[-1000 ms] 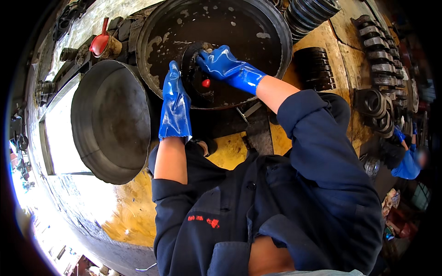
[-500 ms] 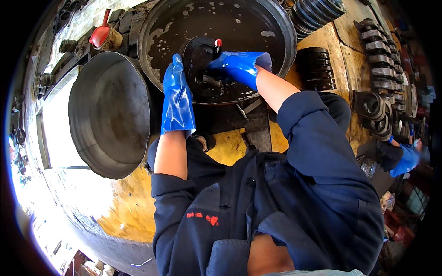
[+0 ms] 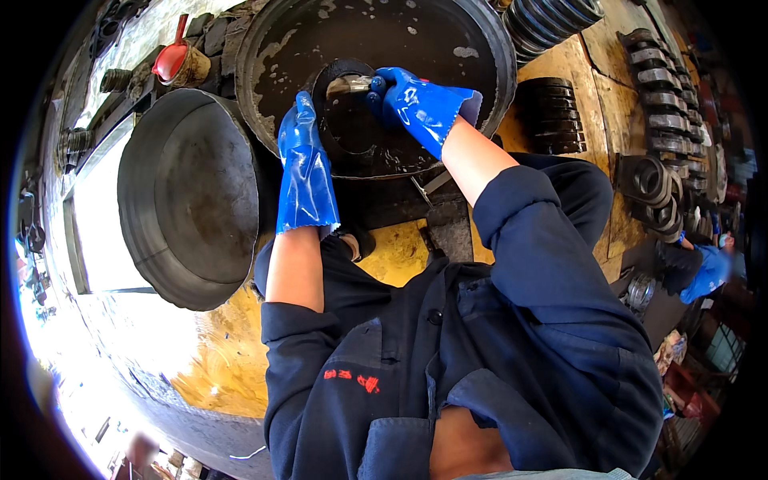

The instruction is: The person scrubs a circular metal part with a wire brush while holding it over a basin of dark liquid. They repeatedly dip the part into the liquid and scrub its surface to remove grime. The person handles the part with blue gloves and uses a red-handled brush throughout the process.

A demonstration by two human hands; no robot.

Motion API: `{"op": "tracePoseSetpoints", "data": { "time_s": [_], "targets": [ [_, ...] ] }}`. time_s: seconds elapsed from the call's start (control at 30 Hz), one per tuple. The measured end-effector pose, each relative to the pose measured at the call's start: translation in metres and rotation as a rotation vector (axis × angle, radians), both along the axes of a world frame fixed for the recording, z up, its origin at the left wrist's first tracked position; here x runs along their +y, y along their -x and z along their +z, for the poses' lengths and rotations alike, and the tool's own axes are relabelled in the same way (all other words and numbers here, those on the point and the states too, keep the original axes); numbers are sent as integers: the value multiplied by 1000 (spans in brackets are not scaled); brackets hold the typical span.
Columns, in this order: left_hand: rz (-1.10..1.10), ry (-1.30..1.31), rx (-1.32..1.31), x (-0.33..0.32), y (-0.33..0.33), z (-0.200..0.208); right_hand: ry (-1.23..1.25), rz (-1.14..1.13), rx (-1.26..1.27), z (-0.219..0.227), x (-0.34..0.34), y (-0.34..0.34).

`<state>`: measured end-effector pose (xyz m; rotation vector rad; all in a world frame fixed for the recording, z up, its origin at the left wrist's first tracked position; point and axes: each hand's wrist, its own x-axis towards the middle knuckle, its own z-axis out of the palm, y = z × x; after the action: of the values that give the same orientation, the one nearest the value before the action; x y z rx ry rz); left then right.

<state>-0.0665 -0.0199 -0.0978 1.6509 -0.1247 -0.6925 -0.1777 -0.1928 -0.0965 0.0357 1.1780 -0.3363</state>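
A dark, wet metal ring (image 3: 326,132) is held in a wide round basin (image 3: 254,50) of murky liquid. My left hand (image 3: 301,132), in a long blue rubber glove, is at the ring's left edge; its fingertips are partly hidden by the ring and glove. In my right hand (image 3: 404,100), gloved alike, is a brush (image 3: 349,86) with pale bristles pointing left. The bristles lie against the upper inner side of the ring. A bit of the red handle end shows behind the glove.
A large empty-looking metal tub (image 3: 188,200) stands left of the basin. A red dipper (image 3: 170,61) rests on a small bucket. Stacked dark rings (image 3: 550,116) and rows of metal rings (image 3: 662,96) lie at the right. Another person in blue (image 3: 704,272) works far right.
My right hand has shifted slightly right and turned, moving the brush from the ring's lower inside to its upper inside. My left hand has stayed nearly in place.
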Motion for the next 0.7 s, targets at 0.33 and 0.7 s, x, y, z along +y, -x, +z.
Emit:
{"op": "tracePoseSetpoints", "data": {
  "time_s": [0.33,0.7],
  "targets": [
    [3,74,118,6,-2,5,1651,1752,247,55,36,20],
    [11,349,312,7,-2,2,2859,1304,484,34,35,23]
  ]
}}
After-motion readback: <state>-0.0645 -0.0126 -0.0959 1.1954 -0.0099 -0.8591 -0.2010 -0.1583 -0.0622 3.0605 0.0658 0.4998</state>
